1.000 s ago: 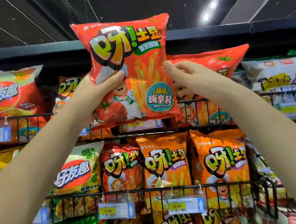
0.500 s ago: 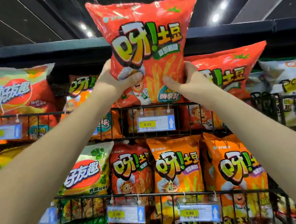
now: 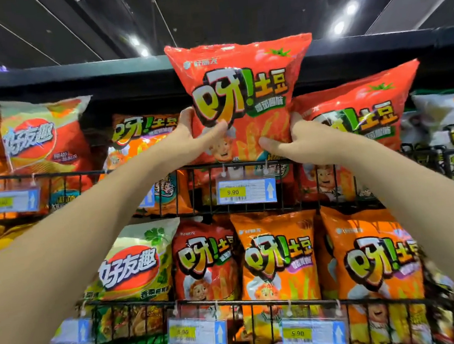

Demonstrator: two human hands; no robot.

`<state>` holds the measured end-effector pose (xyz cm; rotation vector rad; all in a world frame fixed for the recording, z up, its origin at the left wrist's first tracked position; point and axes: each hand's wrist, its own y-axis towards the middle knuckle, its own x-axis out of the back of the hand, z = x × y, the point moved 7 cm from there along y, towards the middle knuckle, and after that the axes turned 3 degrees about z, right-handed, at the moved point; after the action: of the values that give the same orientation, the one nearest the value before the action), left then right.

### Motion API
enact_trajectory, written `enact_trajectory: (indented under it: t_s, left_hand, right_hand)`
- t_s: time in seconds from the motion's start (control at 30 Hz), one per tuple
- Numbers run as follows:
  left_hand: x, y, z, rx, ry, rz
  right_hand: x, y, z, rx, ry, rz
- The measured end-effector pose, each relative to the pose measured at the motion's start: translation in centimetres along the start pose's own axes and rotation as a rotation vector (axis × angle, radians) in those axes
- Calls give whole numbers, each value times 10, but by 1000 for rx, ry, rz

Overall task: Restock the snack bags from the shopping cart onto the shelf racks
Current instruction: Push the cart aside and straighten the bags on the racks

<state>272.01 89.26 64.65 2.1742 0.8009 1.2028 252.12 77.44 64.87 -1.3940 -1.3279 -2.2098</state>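
Ceiling lights glare above wire racks point(image 3: 108, 171) packed with snacks. The left grip point(image 3: 191, 139) and right grip point(image 3: 298, 139) each clasp a lower side of the red bag point(image 3: 242, 86) (thumbs across its front), which stands upright, its bottom dipping behind the top rack's front wire, touching a matching bag point(image 3: 353, 108).

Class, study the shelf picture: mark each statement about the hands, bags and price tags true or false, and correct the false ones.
1. The left hand and right hand both grip the large red crinkly plastic snack bag. True.
2. That bag hangs wholly clear above the top black wire rack. False: its bottom edge sits behind the rack's front rail.
3. The white-and-yellow price tag below it reads 5.90. False: it reads 9.90.
4. Orange plastic snack bags stand in the lower black wire rack. True.
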Motion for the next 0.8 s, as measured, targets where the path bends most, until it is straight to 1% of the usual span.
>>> enact_trajectory:
  t_s: [0.07,0.13,0.2,0.27,0.33,0.37,0.43,0.53,0.6,0.73,0.8]
  left_hand:
    - [4,4,5,-32,-145,-66]
    - [6,7,6,-39,-168,-128]
    - [5,8,6,-21,-128,-160]
    - [6,9,8,3,-82,-181]
    - [6,12,11,20,-21,-169]
    - [4,12,10,33,6,-152]
    - [1,15,15,95,90,-114]
    - [-4,18,21,175,184,-77]
    - [-5,20,21,182,224,-61]
    - [-5,22,21,215,270,-50]
    - [-6,21,20,223,313,-80]
  right_hand:
    - [1,1,3,-19,-93,63]
    - [-1,3,6,-20,-105,111]
    - [-4,4,11,-28,12,97]
    - [-5,3,14,-67,115,16]
    - [-5,3,14,-97,182,-58]
    - [-6,3,13,-121,210,-59]
    - [-7,5,9,-162,227,-41]
    - [-13,11,7,-199,150,-1]
    - [-17,15,7,-220,128,26]
    - [-27,15,10,-227,268,116]
    - [-28,14,12,-222,227,120]
